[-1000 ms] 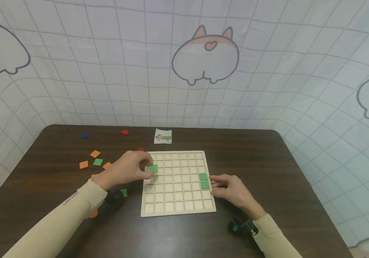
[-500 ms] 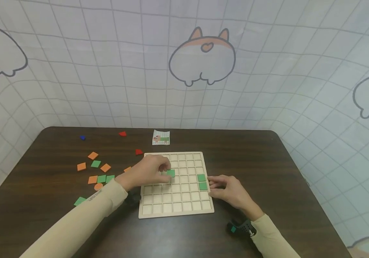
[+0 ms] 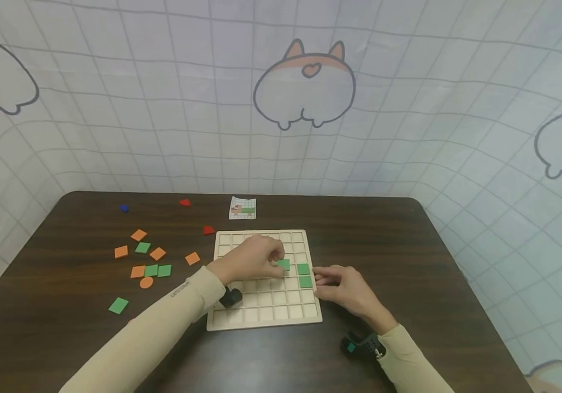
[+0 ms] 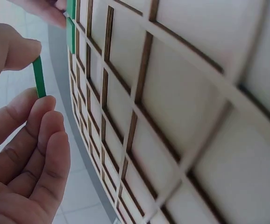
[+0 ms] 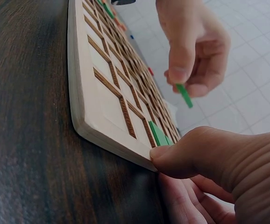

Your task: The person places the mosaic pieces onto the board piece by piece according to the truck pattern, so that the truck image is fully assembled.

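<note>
Nearest lies the front rim of the wooden grid board [image 3: 266,327], flat on the bench [image 3: 359,229]. At its right edge the right hand [image 3: 347,292] rests with thumb and fingertips set along the side, fingers relaxed, gripping nothing. That contact seems best kept light and steady, enough to stop the board sliding without knocking the two green tiles [image 3: 306,281] lying in the rightmost column just beside it.

A little farther back, the left hand [image 3: 256,256] reaches in from the left over the board, pinching a green square [image 3: 284,265] between thumb and fingers. To set it in a cell well, I would turn it level, line its edges up with the ridges (the left wrist view shows it edge-on), lower it straight down and part the fingers only once it sits flat.

The square is at the left hand's fingertips, raised clear of the board and left of the upper seated tile; the right hand is well apart from it. Which cell lies directly beneath I cannot tell.

Beyond the board's far edge lies a small printed card [image 3: 242,209].
</note>
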The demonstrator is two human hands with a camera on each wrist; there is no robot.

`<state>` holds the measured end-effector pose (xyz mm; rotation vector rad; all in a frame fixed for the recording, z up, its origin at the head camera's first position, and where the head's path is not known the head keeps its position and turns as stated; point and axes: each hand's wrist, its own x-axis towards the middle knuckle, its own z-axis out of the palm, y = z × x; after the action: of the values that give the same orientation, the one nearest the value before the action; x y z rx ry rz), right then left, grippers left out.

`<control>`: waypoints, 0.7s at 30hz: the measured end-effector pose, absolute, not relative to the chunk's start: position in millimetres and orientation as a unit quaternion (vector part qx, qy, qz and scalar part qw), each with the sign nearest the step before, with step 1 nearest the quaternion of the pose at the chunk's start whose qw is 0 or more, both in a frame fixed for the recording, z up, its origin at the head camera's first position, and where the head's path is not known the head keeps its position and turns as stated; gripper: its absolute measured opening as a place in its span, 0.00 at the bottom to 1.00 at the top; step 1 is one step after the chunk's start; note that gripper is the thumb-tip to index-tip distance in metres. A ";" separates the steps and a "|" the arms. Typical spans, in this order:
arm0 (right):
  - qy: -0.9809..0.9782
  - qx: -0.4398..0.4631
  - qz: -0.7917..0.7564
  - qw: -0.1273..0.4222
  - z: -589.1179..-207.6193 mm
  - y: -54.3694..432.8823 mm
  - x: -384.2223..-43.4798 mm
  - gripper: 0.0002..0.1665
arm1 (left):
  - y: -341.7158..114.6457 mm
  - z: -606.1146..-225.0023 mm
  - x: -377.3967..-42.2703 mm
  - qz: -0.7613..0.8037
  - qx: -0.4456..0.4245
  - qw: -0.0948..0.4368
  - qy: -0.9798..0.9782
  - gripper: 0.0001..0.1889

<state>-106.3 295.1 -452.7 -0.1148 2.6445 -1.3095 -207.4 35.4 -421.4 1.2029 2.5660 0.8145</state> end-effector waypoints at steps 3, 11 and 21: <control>0.889 -0.038 -0.447 0.094 -451.5 295.0 -106.2 0.32 | 42.2 -424.4 -208.8 0.271 0.406 0.098 0.867 0.13; 0.885 -0.047 -0.452 0.098 -452.2 297.1 -107.8 0.32 | 53.7 -429.0 -213.8 0.242 0.402 0.123 0.874 0.08; 0.884 -0.041 -0.455 0.099 -452.8 296.2 -107.2 0.32 | 59.0 -426.5 -213.7 0.236 0.397 0.148 0.875 0.08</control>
<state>-107.2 296.2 -452.8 -0.1203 2.6149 -1.3467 -213.7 59.0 -426.5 1.1423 2.5158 0.6775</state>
